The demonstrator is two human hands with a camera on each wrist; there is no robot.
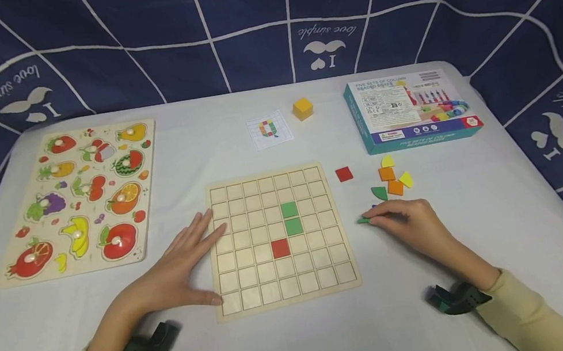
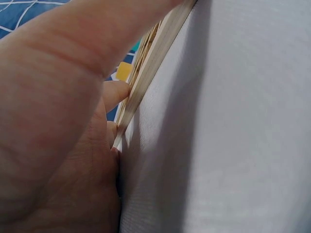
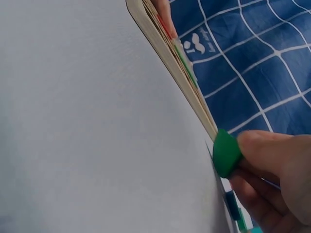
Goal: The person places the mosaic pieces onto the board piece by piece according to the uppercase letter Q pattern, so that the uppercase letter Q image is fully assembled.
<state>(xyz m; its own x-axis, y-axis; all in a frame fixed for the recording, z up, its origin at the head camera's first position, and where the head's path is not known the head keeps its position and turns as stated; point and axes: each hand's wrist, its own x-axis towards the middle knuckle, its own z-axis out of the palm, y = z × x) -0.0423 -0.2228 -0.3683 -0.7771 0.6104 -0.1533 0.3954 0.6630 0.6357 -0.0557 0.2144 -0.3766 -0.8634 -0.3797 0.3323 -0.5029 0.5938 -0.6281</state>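
A wooden grid board [image 1: 264, 274] lies on the white table, with two green squares [image 1: 291, 218] and a red square [image 1: 280, 248] in its cells. My left hand [image 1: 168, 278] spreads its fingers along the board's left side; its thumb and fingertips touch the edge. Right of the board, my right hand [image 1: 417, 223] pinches a small green piece [image 3: 226, 154] between thumb and fingers. That piece shows a curved edge in the right wrist view. Just beyond this hand lie a green quarter-round piece [image 1: 380, 193], orange squares [image 1: 387, 174] and yellow quarter-rounds [image 1: 387, 161]. A blue piece is mostly hidden behind the fingers.
A loose red square [image 1: 344, 174] lies by the board's upper right corner. Behind the board are a pattern card [image 1: 269, 130] and a yellow cube [image 1: 303, 109]. A fruit puzzle board [image 1: 93, 214] occupies the left side; a teal-edged box [image 1: 412, 109] sits at back right.
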